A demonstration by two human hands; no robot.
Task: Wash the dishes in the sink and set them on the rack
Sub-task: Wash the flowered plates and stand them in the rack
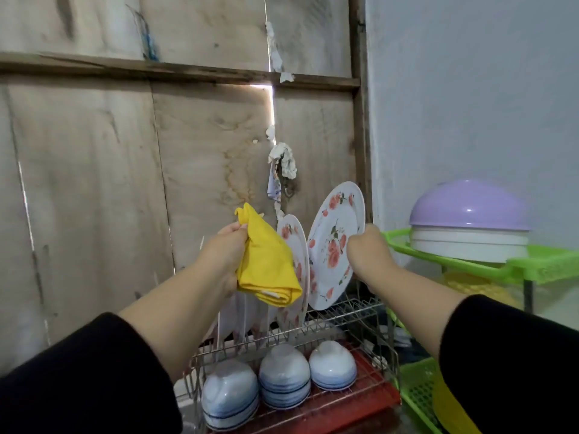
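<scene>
My right hand grips the right rim of a white plate with red flowers, holding it upright over the back of the wire dish rack. My left hand holds a folded yellow cloth just left of it. A second flowered plate stands in the rack between cloth and held plate, with more white plates behind my left forearm. Three stacks of upturned blue-and-white bowls sit on the rack's lower tier.
A green plastic shelf stands to the right, carrying white basins under a purple bowl. A red tray lies under the rack. A plywood wall is close behind, and a white wall meets it at the right.
</scene>
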